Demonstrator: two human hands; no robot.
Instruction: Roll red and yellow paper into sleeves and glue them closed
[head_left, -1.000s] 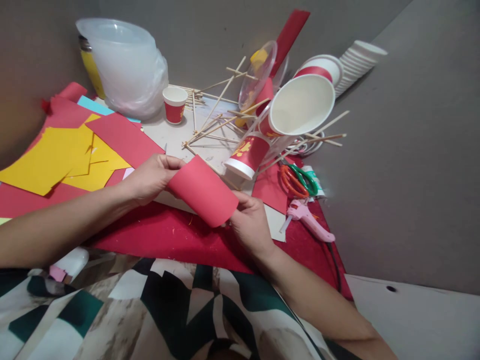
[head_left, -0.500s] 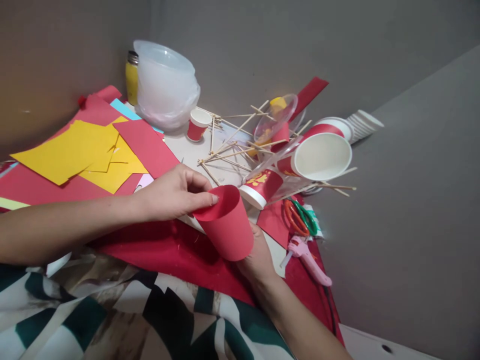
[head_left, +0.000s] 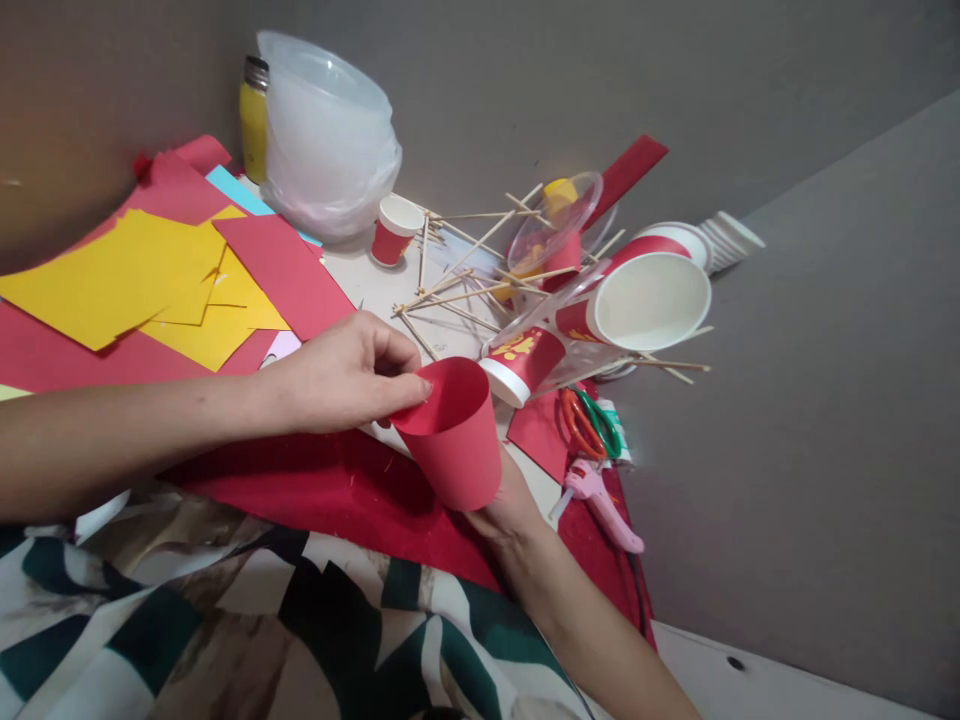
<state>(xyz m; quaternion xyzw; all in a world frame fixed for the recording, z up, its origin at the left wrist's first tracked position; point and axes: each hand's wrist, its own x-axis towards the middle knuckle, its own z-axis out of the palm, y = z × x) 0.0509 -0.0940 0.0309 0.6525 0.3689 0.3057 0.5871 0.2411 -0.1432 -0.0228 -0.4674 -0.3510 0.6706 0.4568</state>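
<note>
A red paper tube (head_left: 456, 455) is held tilted above the near edge of the red-covered table, its round opening facing up toward me. My left hand (head_left: 360, 372) pinches its rim, thumb just inside the opening and fingers behind the paper. From the far lower side, my right hand (head_left: 504, 500) supports the tube; its fingers are mostly hidden behind the paper. Just beyond the tube lies a red-and-white paper cup (head_left: 525, 362) with a yellow print, and a larger paper cup (head_left: 649, 305) shows its wide white mouth.
Yellow paper sheets (head_left: 161, 270) and red paper (head_left: 289, 275) cover the left side. Wooden sticks (head_left: 457, 290) joined into frames stand mid-table. At right are scissors (head_left: 589, 422) and a pink glue gun (head_left: 604, 500). Plastic bowls (head_left: 326, 140) and a yellow jar (head_left: 253, 120) stand at the back.
The view has shifted slightly. Both hands keep their hold on the red paper tube, which is turned a little more upright.
</note>
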